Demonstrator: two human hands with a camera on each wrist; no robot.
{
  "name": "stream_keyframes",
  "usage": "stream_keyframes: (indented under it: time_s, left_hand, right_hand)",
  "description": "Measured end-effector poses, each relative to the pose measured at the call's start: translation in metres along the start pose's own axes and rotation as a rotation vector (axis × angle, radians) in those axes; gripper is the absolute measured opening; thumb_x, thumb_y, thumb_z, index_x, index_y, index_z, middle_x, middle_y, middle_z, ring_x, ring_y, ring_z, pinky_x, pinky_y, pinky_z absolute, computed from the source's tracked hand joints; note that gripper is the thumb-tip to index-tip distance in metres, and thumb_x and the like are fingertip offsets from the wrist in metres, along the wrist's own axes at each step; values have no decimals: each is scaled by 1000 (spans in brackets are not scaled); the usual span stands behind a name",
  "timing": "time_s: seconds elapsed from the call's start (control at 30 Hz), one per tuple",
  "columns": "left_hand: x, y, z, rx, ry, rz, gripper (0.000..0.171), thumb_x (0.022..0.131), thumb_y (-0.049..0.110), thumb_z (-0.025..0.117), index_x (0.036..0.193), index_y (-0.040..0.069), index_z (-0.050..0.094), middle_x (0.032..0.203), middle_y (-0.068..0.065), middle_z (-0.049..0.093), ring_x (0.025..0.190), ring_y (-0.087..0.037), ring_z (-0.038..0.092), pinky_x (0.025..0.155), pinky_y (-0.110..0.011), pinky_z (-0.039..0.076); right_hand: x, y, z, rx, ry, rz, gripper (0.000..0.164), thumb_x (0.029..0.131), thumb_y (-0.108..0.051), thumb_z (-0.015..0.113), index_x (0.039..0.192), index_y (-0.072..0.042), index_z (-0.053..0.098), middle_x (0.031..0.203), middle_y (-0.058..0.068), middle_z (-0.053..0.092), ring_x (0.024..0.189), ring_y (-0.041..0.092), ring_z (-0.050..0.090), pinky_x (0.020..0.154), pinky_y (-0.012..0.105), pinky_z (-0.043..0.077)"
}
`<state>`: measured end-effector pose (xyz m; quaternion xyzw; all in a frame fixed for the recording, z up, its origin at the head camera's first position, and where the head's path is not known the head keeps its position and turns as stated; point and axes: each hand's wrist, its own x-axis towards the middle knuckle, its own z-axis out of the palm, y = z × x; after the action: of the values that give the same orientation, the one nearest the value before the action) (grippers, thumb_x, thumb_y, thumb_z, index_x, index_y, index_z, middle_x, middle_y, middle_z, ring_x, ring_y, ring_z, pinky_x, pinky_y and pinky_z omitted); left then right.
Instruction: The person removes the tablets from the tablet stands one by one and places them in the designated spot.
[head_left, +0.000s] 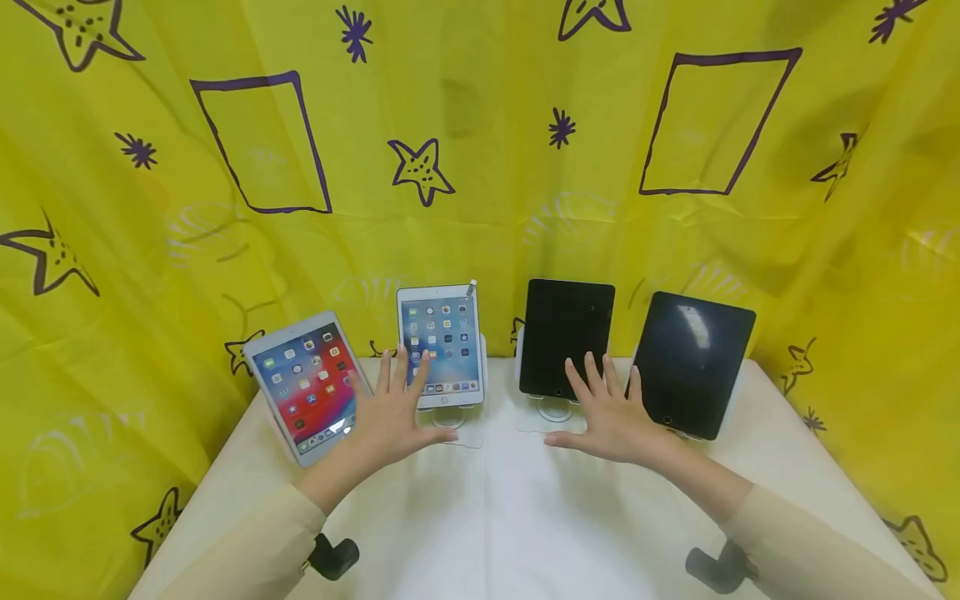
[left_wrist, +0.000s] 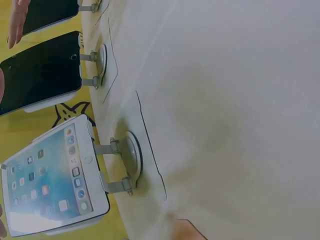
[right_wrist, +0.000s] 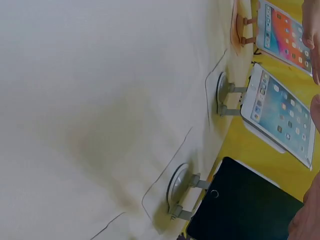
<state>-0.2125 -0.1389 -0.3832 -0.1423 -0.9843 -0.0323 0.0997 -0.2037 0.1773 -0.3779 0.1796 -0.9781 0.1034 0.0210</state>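
My left hand (head_left: 390, 421) is spread with straight fingers, between a white tablet with a red-and-blue lit screen (head_left: 307, 383) and a white tablet with a blue lit screen (head_left: 442, 342). Its fingertips overlap the blue-screened one in the head view; contact cannot be told. Fingers splayed, my right hand (head_left: 611, 421) is in front of two dark-screened tablets, a black one (head_left: 566, 333) and another black one (head_left: 693, 362) at far right. Neither hand holds anything. In the left wrist view the blue-screened tablet (left_wrist: 55, 175) leans on a stand (left_wrist: 131, 157); a black tablet (right_wrist: 245, 205) shows in the right wrist view.
A white-covered table (head_left: 487, 525) carries the tablets on stands in a shallow arc. Behind and beside it hangs a yellow curtain (head_left: 480, 233) with purple star drawings. Thin outlines (left_wrist: 145, 130) surround the stand bases. Black wrist mounts (head_left: 335, 557) are under both forearms.
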Motion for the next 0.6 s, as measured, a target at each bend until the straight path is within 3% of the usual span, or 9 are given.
stream_keyframes:
  time_s: [0.37, 0.6]
  left_hand:
    - [-6, -10, 3, -51, -23, -21, 111, 68, 76, 57, 153, 18, 15, 156, -20, 10, 142, -45, 3, 98, -77, -6]
    - [-12, -17, 3, -48, 2, -30, 109, 69, 75, 59, 152, 18, 17, 156, -20, 9, 142, -44, 3, 98, -77, -6]
  right_hand:
    - [14, -10, 11, 38, -8, 5, 112, 73, -76, 56, 152, -10, 14, 156, 23, 3, 141, 47, -3, 103, 71, -11]
    - [22, -18, 13, 18, -1, -4, 111, 72, -78, 55, 152, -11, 15, 156, 22, 6, 142, 47, 0, 104, 72, -7]
